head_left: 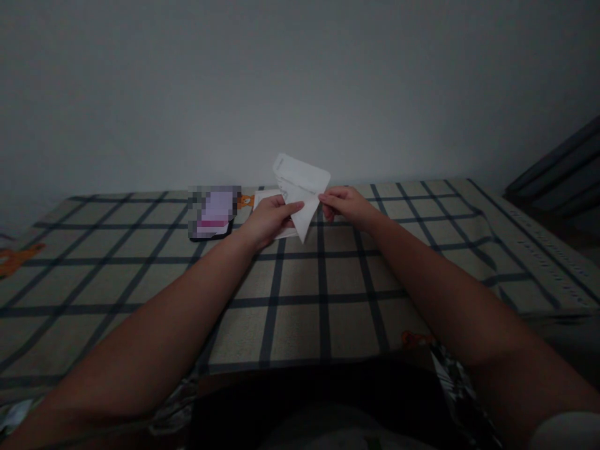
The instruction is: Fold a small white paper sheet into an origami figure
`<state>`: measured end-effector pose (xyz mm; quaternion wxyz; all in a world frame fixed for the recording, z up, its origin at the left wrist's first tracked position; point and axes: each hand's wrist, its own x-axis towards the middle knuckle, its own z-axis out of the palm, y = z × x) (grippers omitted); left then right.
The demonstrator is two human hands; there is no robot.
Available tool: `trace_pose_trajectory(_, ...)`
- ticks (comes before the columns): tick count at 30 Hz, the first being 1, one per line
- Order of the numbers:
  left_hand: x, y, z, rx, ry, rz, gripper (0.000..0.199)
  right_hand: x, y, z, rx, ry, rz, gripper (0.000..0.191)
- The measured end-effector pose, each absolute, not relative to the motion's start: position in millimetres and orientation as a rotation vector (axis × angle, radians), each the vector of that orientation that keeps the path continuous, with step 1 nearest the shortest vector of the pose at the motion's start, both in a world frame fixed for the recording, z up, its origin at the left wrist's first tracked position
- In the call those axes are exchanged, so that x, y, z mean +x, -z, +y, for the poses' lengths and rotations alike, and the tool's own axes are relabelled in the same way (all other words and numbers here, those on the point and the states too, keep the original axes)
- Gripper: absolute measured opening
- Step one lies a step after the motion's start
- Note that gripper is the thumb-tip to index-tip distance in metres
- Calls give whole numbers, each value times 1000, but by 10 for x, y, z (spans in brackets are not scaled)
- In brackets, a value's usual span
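Observation:
A folded sheet of white paper [307, 187] is held up in front of me, with faint marks on its face and a pointed corner hanging down. My left hand [269, 219] is closed on its left side, thumb lying across the front. At the paper's right edge, my right hand [344, 206] pinches it between thumb and fingers. Beneath and behind my left hand, another flat white piece [263, 199] lies on the cloth, mostly covered, so I cannot tell what it is.
A blue-checked cloth with bear prints covers the table [300, 319]. Left of my hands lies a phone-like device [214, 212], its lit screen blurred out. A plain wall [300, 87] rises behind the table. Dark slatted furniture [562, 159] stands at the right.

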<state>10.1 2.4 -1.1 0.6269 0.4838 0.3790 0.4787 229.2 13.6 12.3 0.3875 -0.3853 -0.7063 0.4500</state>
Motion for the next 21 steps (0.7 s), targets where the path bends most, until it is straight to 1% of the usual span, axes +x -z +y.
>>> trace_pose_trajectory(6,115,15,20,1088,-1088,901,20,2280,-141,124,-1019,-1054,-1823,40)
trace_pose_trajectory(11,135,-5,6,1065,-1111,870,21,2274,-160,111,-1031,-1042,-1816,39)
trace_pose_trajectory(16,128,7,27,1045,-1168,839,16,2284,-154,114,-1023,-1033,-1814,40)
trace_pose_trajectory(21,114,18,53,1070,-1164,856,21,2286,-135,126,-988,-1096,-1764,38)
